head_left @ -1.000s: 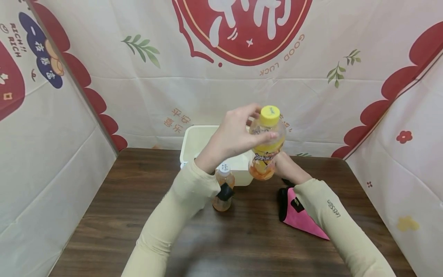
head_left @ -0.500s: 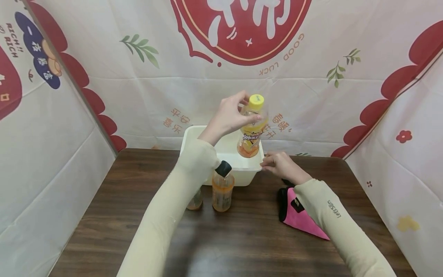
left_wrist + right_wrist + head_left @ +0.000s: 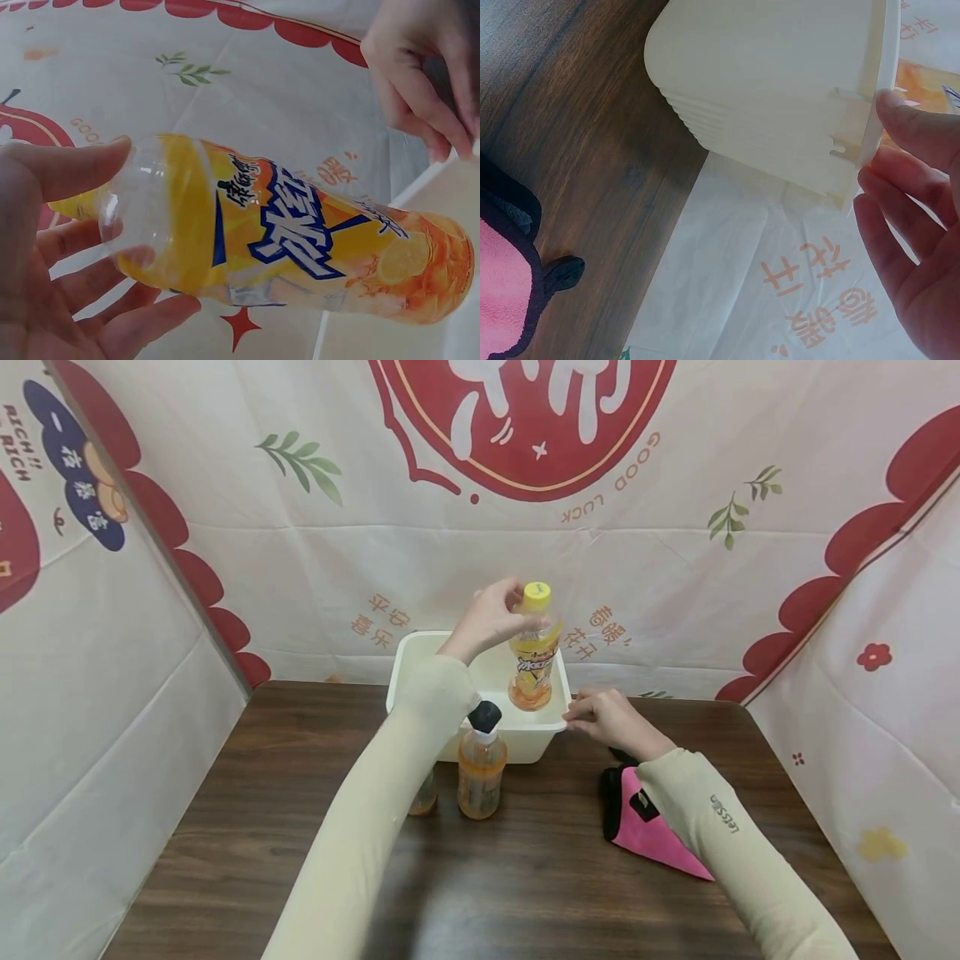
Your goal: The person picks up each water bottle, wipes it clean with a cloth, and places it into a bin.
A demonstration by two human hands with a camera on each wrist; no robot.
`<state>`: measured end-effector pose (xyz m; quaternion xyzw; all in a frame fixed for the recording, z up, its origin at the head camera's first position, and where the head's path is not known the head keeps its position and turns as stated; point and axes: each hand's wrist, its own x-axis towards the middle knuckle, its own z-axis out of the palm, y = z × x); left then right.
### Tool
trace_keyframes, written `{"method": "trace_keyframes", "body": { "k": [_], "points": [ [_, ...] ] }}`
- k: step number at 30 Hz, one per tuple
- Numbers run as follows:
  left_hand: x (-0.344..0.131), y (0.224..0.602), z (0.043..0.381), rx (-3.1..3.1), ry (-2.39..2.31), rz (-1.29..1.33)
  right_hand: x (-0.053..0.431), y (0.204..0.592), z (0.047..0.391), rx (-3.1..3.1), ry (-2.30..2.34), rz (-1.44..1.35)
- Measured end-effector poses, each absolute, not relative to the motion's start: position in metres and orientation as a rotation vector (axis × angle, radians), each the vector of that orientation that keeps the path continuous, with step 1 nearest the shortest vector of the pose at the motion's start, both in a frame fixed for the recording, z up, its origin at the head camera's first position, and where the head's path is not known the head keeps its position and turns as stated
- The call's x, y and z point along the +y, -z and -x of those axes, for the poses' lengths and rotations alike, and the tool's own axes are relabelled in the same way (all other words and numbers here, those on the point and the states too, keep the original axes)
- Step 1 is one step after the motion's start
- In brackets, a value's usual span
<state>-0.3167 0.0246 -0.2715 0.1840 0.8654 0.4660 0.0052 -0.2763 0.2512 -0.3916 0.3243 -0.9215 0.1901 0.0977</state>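
Observation:
My left hand (image 3: 491,617) grips a plastic drink bottle (image 3: 534,662) by its upper part, below the yellow cap. In the left wrist view the thumb and fingers curl round the clear shoulder of the bottle (image 3: 300,232), whose label is yellow and orange. In the head view the bottle appears over the cream plastic bin (image 3: 517,745), slightly tilted. My right hand (image 3: 611,720) pinches the right end of the bin's rim; the right wrist view has thumb and fingers on the rim (image 3: 881,82).
A second bottle (image 3: 481,781) with orange-tinted contents stands before the bin, a black wrist strap part (image 3: 484,717) overlapping its top. Another bottle (image 3: 423,796) is partly hidden by the left sleeve. A pink cloth item with black trim (image 3: 660,835) lies under the right forearm. Printed curtains surround the table.
My left hand has carried the yellow-capped bottle leftward, then lowered it a little over the bin. The right hand has come into view at the bin's rim and stays there.

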Motion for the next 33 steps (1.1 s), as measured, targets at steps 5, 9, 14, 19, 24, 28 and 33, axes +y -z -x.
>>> {"method": "trace_keyframes", "body": {
  "k": [5, 9, 14, 19, 24, 28, 33],
  "points": [
    [0.026, 0.276, 0.324, 2.698, -1.381, -0.587, 0.252, 0.392, 0.276, -2.726, -0.564, -0.953],
    [0.025, 0.28, 0.331, 2.686, -1.338, -0.602, 0.252, 0.393, 0.276, -2.721, -0.565, -0.953],
    [0.024, 0.287, 0.341, 2.663, -1.312, -0.583, 0.252, 0.393, 0.276, -2.723, -0.565, -0.961],
    [0.024, 0.294, 0.349, 2.637, -1.282, -0.584, 0.252, 0.392, 0.275, -2.738, -0.565, -0.945],
    [0.026, 0.301, 0.354, 2.618, -1.227, -0.597, 0.251, 0.392, 0.274, -2.747, -0.574, -0.942],
    [0.029, 0.306, 0.358, 2.628, -1.123, -0.644, 0.251, 0.392, 0.274, -2.722, -0.556, -0.97],
    [0.033, 0.308, 0.361, 2.651, -1.017, -0.685, 0.252, 0.391, 0.274, -2.698, -0.532, -0.979]
  ]
}}
